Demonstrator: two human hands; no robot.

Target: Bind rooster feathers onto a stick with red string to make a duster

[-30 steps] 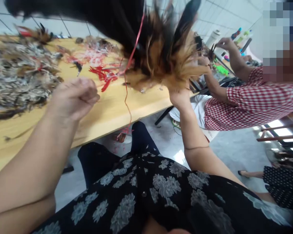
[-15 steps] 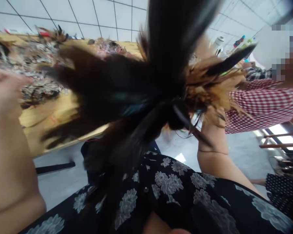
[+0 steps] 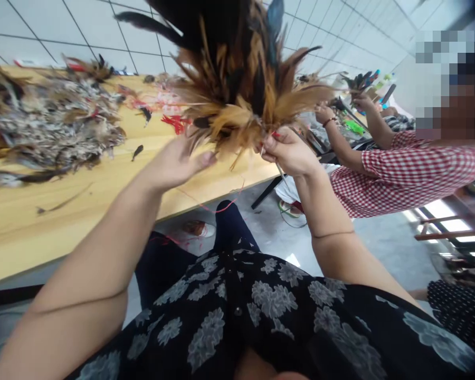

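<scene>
Right hand [image 3: 288,153]: closed tight, pinching the bottom of the bunch [image 3: 241,79] of brown and black feathers.
Left hand [image 3: 178,161]: open and flat, fingertips touching the low feathers of the bunch.
Bunch: held up in the air over the edge of the surface [image 3: 103,184], feathers fanning upward.
Surface: yellow wood. A big pile [image 3: 51,121] of loose feathers lies on it, well apart from the hands. Red bits [image 3: 176,122] lie nearer.
Other person: a red check sleeve [image 3: 411,169] on the right.
</scene>
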